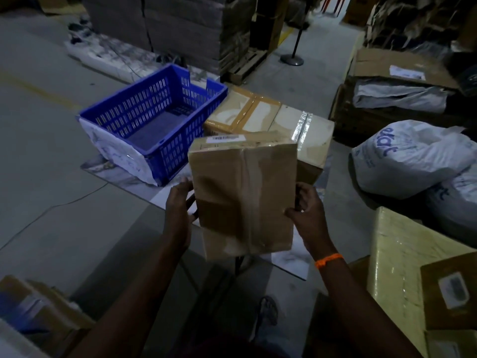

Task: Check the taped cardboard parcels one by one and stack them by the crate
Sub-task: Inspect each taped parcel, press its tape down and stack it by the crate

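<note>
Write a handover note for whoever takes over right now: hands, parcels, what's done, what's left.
Left hand and right hand: each grips one side of the held parcel, upright, label on its top face.
Blue crate: just beyond the held parcel, to the left.
Done: brown-taped parcel and clear-taped parcel lie side by side right of the crate.
Left: finish checking the held parcel and set it with those two. Wrapped boxes at lower right are probably next.
</note>
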